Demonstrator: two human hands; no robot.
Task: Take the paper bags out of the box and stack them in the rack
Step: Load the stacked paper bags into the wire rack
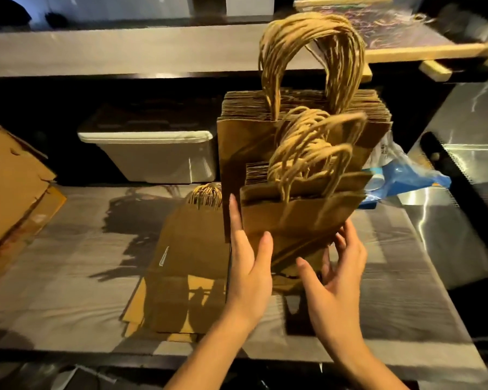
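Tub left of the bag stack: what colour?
White, a plain plastic tub; the head view shows it best.

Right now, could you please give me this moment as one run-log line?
left hand flat on short paper bag bundle | right hand cupping its right edge | bundle in front of taller paper bag stack
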